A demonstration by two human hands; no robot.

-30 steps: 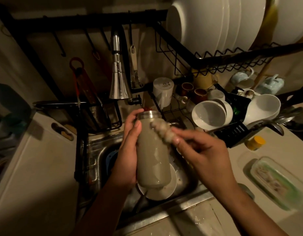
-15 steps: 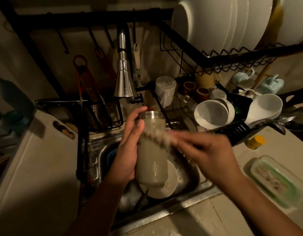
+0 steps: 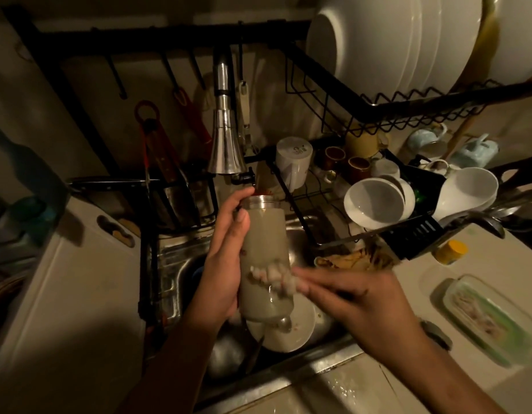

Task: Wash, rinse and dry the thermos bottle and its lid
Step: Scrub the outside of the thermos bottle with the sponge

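Observation:
The thermos bottle (image 3: 264, 234) is pale, soapy and lidless, with a bare metal neck. It stands upright in the air above the sink (image 3: 288, 377). My left hand (image 3: 222, 264) grips it from the left, thumb near the neck. My right hand (image 3: 363, 303) reaches in from the right with stretched, motion-blurred fingers. Its fingertips press a white sudsy lump (image 3: 270, 276) against the bottle's lower part. Whether that lump is a scrubber or only foam I cannot tell. No lid can be picked out.
The faucet head (image 3: 225, 144) hangs just above the bottle's mouth. A white plate (image 3: 291, 330) and dark dishes lie in the sink. A black rack (image 3: 408, 234) with white bowls (image 3: 375, 201) and cups stands to the right. On the counter are a yellow-capped jar (image 3: 450, 251) and a lidded container (image 3: 491, 318).
My right hand has slid its sudsy fingertips from the bottle's neck down to its lower part. My left hand keeps its grip, with the bottle barely moved.

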